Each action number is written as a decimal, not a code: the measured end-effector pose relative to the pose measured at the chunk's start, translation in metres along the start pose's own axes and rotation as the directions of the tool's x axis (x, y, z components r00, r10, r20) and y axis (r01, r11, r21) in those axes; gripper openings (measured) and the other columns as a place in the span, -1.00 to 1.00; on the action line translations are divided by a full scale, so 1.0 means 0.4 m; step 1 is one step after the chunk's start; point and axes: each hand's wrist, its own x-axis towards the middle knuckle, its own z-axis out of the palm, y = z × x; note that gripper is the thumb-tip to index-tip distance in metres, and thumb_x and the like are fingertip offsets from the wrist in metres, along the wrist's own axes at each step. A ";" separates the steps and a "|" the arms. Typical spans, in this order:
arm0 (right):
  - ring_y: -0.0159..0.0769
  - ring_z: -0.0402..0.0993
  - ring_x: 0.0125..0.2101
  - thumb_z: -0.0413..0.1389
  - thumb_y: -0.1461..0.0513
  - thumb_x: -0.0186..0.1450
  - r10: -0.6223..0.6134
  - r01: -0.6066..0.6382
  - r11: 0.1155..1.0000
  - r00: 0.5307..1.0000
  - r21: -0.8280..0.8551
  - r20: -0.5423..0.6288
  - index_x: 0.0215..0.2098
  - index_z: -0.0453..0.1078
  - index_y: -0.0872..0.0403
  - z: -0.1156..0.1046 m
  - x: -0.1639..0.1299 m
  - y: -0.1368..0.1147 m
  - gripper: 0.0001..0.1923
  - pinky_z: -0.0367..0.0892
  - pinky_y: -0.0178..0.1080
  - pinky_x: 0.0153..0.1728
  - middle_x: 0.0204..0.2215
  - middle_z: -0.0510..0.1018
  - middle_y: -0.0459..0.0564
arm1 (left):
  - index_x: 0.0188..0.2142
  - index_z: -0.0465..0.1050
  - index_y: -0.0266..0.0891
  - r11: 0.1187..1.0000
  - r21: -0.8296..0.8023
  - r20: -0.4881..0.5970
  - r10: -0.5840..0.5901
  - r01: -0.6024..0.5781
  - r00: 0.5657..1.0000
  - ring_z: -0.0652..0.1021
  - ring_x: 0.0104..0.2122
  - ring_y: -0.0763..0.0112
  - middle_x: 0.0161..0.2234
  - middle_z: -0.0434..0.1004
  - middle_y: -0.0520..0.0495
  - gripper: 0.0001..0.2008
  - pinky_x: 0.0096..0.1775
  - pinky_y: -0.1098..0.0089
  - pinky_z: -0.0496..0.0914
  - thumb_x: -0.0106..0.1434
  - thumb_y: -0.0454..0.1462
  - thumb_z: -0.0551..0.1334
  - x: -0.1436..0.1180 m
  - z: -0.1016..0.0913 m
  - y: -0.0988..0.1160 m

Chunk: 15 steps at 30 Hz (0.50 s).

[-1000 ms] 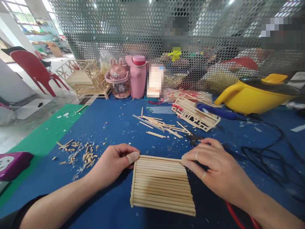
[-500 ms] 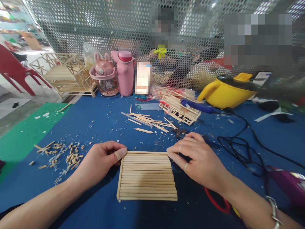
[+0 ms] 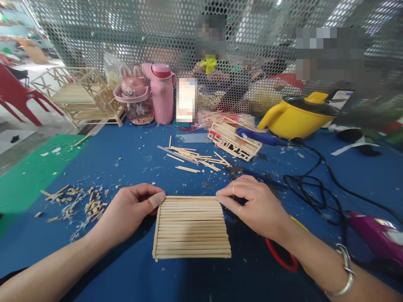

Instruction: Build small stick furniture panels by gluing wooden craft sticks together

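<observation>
A flat panel of thin wooden sticks (image 3: 192,228) lies in front of me, its rods side by side, with one stick along its left side and one along its far edge. My left hand (image 3: 138,209) is closed in a pinch at the far left corner, thumb on top. At the far right corner, my right hand (image 3: 255,205) pinches the end of the far edge between thumb and forefinger. Both hands have pale wraps on some fingers. Beyond the panel lie loose wooden sticks (image 3: 198,158), and pliers (image 3: 234,171) rest partly behind my right hand.
Cut stick bits (image 3: 94,205) litter the left side. A small stick model (image 3: 234,140), glue gun (image 3: 258,136) and yellow pot (image 3: 299,119) stand farther back. Black cable (image 3: 311,188) coils at right. Red-handled scissors (image 3: 283,260) lie under my right forearm. Pink bottles (image 3: 162,96) stand behind.
The whole view has shifted slightly. Both hands keep their pinch on the panel's far corners, and the panel lies the same way between them.
</observation>
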 end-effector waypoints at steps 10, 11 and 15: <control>-0.32 0.55 -0.37 0.11 0.26 0.21 0.186 -0.190 0.977 0.981 0.095 0.044 -0.41 0.54 -0.03 0.003 0.004 -0.003 -0.85 0.42 -0.30 -0.31 -0.41 0.64 -0.15 | -0.38 0.54 -0.26 0.999 0.034 -0.020 0.035 -0.035 0.999 0.46 -0.47 0.36 -0.47 0.54 -0.06 -0.66 -0.42 0.40 0.32 0.06 -0.02 0.26 -0.001 -0.001 -0.005; -0.32 0.55 -0.37 0.11 0.26 0.21 0.203 -0.209 0.972 0.977 0.109 0.062 -0.40 0.54 -0.02 0.002 0.006 -0.003 -0.85 0.43 -0.31 -0.32 -0.40 0.64 -0.15 | -0.38 0.54 -0.26 0.999 0.033 -0.020 0.037 -0.037 0.999 0.46 -0.47 0.36 -0.47 0.54 -0.06 -0.66 -0.41 0.40 0.32 0.06 -0.02 0.26 -0.001 -0.001 -0.006; -0.33 0.56 -0.38 0.10 0.23 0.22 0.242 -0.258 0.956 0.962 0.138 0.123 -0.42 0.53 -0.01 0.001 0.012 -0.002 -0.85 0.43 -0.34 -0.35 -0.41 0.64 -0.16 | -0.38 0.54 -0.25 0.998 0.057 -0.017 0.040 -0.039 0.999 0.46 -0.45 0.37 -0.46 0.55 -0.05 -0.67 -0.41 0.41 0.30 0.07 -0.02 0.25 0.001 -0.003 -0.009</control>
